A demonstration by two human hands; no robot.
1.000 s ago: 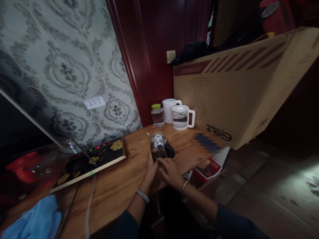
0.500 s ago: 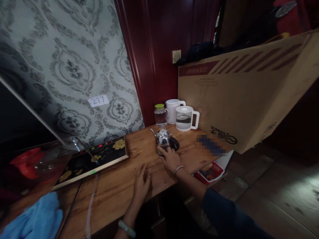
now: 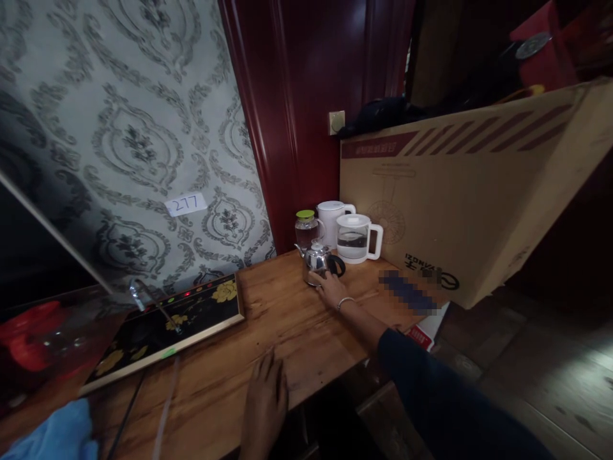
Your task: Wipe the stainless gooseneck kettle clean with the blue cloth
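A shiny steel kettle [image 3: 315, 263] with a black handle stands upright on the wooden table [image 3: 282, 306], its spout pointing left. My right hand [image 3: 330, 289] reaches to the kettle's near side, fingers extended against its lower body and not wrapped round it. Near the table's front edge lies my left hand [image 3: 265, 390], palm down with fingers stretched out, holding nothing. Just behind the kettle are a glass jug with a green lid [image 3: 306, 230], a white electric kettle [image 3: 330, 220] and a clear pitcher with a white lid and handle [image 3: 355, 239].
On the left is a black tea-stove panel [image 3: 191, 316] with a curved metal spout [image 3: 143, 299]. A blue cloth [image 3: 55, 431] and a red plastic item [image 3: 31, 332] lie beyond it. A large cardboard box [image 3: 445, 191] stands at the right, near a blurred dark-blue patch [image 3: 409, 292].
The steel kettle has moved back, closer to the jugs, with my right hand following against it. My left hand has come nearer the table's front edge. The view has tilted up slightly.
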